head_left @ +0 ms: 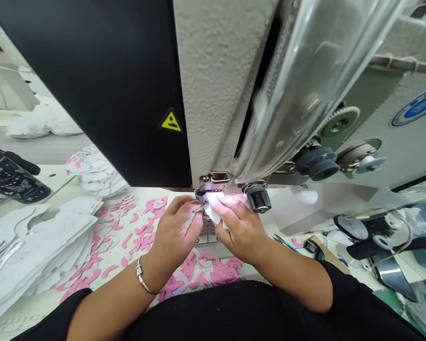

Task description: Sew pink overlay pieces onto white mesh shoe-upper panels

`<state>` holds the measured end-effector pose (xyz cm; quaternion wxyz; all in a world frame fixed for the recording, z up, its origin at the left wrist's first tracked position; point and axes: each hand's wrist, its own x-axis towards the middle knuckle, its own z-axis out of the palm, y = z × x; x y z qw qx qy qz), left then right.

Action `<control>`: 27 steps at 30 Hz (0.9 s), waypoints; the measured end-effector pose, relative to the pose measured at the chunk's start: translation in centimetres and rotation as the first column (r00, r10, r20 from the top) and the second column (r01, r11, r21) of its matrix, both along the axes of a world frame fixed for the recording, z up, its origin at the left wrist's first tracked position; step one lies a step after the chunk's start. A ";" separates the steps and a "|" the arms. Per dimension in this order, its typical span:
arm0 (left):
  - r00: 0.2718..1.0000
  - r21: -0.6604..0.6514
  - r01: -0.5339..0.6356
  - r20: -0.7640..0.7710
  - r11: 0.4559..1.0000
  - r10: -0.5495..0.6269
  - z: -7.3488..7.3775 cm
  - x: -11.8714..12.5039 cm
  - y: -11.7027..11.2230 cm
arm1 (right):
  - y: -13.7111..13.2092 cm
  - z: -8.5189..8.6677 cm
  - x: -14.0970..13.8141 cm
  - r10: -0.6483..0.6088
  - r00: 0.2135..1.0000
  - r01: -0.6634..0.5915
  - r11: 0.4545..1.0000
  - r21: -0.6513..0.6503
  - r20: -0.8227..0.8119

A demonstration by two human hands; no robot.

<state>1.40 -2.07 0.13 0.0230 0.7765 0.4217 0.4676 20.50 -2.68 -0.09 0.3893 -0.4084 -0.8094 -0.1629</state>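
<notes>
Pinching small white fabric patch (213, 213) between left hand (175, 232) and right hand (239, 227), hands together, fingertips clamped on patch, patch just under sewing machine foot (213, 182). Silver bangle (142, 279) on left wrist. Pink cut scraps (142, 237) scattered on table (17, 327) at 9 o'clock, white fabric pieces (31, 246) stacked beyond. Scissors (287, 244) at 3 o'clock. Dark patterned bottle (10, 175) at 10 o'clock.
</notes>
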 end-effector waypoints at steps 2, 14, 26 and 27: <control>1.000 -0.036 0.000 -0.003 0.999 0.000 0.2 0.0 0.0 | 0.1 0.1 -0.1 0.002 1.000 -0.002 1.000 0.012 -0.017; 0.996 -0.129 0.084 -0.025 0.988 -0.088 1.2 -4.2 -3.4 | 0.4 0.3 0.5 0.106 0.991 -0.104 0.994 0.023 -0.078; 0.999 -0.241 0.041 -0.015 0.970 -0.046 -4.4 -8.7 -4.6 | 0.3 -0.1 0.2 0.074 0.995 -0.070 0.996 0.064 -0.073; 0.999 -0.254 0.039 -0.021 0.966 -0.045 -4.7 -8.8 -4.4 | 0.2 -0.1 0.2 0.070 0.995 -0.065 0.996 0.062 -0.074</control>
